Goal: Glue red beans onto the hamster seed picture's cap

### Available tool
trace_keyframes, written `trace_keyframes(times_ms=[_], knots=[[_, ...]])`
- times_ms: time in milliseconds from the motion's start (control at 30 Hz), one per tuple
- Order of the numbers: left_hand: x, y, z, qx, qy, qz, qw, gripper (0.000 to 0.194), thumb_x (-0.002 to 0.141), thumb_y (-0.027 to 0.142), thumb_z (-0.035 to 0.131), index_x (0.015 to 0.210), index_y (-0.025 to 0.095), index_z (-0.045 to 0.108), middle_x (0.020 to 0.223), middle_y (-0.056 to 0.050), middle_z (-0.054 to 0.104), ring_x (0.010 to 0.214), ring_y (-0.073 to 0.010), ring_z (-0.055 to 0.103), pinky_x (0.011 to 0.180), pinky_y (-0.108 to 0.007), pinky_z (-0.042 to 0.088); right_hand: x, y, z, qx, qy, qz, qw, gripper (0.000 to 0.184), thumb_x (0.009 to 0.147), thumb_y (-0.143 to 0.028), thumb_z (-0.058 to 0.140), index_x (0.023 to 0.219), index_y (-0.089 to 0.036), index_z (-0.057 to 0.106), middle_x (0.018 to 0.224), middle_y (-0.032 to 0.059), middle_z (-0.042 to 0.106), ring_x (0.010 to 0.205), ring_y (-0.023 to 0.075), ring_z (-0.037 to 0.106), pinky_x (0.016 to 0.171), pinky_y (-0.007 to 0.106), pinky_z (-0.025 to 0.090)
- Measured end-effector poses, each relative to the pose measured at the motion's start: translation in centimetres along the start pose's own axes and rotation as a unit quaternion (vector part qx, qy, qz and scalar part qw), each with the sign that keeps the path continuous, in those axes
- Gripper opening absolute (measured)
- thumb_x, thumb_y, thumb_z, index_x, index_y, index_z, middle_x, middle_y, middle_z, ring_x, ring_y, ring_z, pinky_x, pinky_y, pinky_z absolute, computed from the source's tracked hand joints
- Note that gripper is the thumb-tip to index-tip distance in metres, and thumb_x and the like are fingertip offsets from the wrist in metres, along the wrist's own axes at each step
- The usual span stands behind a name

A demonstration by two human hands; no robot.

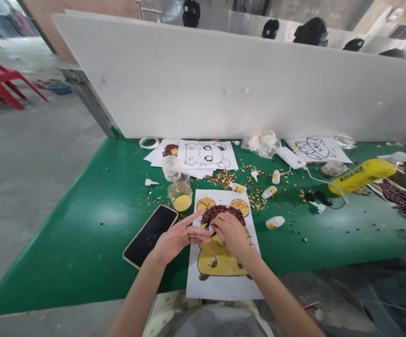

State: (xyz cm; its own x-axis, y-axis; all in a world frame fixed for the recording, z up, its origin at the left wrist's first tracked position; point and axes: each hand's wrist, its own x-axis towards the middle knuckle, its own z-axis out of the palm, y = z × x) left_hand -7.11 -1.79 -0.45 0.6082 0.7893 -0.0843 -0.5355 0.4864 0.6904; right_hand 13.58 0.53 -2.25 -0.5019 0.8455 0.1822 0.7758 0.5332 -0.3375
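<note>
A paper picture of a cartoon animal [220, 264] lies before me, its body covered in yellow grain, the top of its head in dark red beans and its ears in corn-like kernels. Over its left side hovers my left hand [177, 238], open, fingers stretched towards the face. My right hand [229, 230] is on the face area with its fingers bent and pinched together; a small whitish bit shows at the fingertips, too small to name. Both hands partly hide the face. Beside my left hand lies a phone [151, 236], with a clear plastic jar of yellow grain [182, 202] behind it.
Small glue bottles [275, 222] and scattered kernels [224, 178] lie right of and behind the picture. Outline drawings [206, 155], a tape roll [148, 142], a plastic bag [262, 143], a white power bank [292, 157] and a yellow bottle [362, 176] stand farther back, before a white partition [224, 84].
</note>
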Motion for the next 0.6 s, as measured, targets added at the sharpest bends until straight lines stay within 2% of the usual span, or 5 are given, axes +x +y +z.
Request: trace_keyframes(times_ms=[133, 300, 400, 500, 600], knots=[[-0.1, 0.0, 0.0, 0.011, 0.000, -0.001, 1.000, 0.068, 0.081, 0.030, 0.052, 0.142, 0.012, 0.029, 0.109, -0.017, 0.068, 0.092, -0.0288, 0.066, 0.087, -0.042, 0.038, -0.2, 0.2, 1.0, 0.000, 0.005, 0.003, 1.000, 0.017, 0.086, -0.008, 0.050, 0.076, -0.019, 0.060, 0.079, 0.0034, 0.060, 0.077, 0.0185, 0.055, 0.076, 0.033, 0.044], [0.0, -0.3, 0.3, 0.046, -0.015, 0.002, 0.999, 0.074, 0.079, 0.028, 0.056, 0.145, 0.020, 0.023, 0.096, -0.011, 0.070, 0.075, -0.0219, 0.065, 0.078, -0.038, 0.041, -0.2, -0.1, 1.3, -0.002, 0.011, -0.001, 1.000, 0.018, 0.085, -0.006, 0.047, 0.079, -0.018, 0.058, 0.082, 0.0063, 0.060, 0.081, 0.0211, 0.054, 0.075, 0.035, 0.045], [-0.1, -0.6, 1.0, 0.080, -0.002, 0.014, 0.997, 0.076, 0.076, 0.029, 0.060, 0.143, 0.023, 0.027, 0.111, -0.011, 0.063, 0.091, -0.0226, 0.060, 0.081, -0.037, 0.042, -0.3, -0.9, -0.4, 0.066, 0.039, 0.001, 0.997, 0.018, 0.086, -0.006, 0.046, 0.083, -0.018, 0.058, 0.086, 0.0059, 0.061, 0.086, 0.0194, 0.056, 0.076, 0.032, 0.046], [-0.7, -0.9, 2.6, 0.158, 0.007, 0.049, 0.986, 0.076, 0.073, 0.032, 0.064, 0.142, 0.025, 0.032, 0.138, -0.011, 0.043, 0.124, -0.0318, 0.038, 0.094, -0.042, 0.039, -0.8, -2.2, -3.1, 0.248, 0.149, 0.046, 0.956, 0.015, 0.088, -0.012, 0.047, 0.088, -0.020, 0.059, 0.089, 0.0041, 0.062, 0.087, 0.0173, 0.057, 0.077, 0.030, 0.047], [-1.8, -0.9, 5.0, 0.205, -0.009, 0.069, 0.976, 0.075, 0.077, 0.029, 0.061, 0.143, 0.028, 0.027, 0.152, -0.005, 0.021, 0.138, -0.0345, 0.015, 0.106, -0.049, 0.028, -1.6, -3.9, -5.3, 0.358, 0.246, 0.094, 0.896, 0.011, 0.087, -0.016, 0.051, 0.087, -0.023, 0.060, 0.087, 0.0032, 0.062, 0.085, 0.0173, 0.059, 0.075, 0.031, 0.048]])
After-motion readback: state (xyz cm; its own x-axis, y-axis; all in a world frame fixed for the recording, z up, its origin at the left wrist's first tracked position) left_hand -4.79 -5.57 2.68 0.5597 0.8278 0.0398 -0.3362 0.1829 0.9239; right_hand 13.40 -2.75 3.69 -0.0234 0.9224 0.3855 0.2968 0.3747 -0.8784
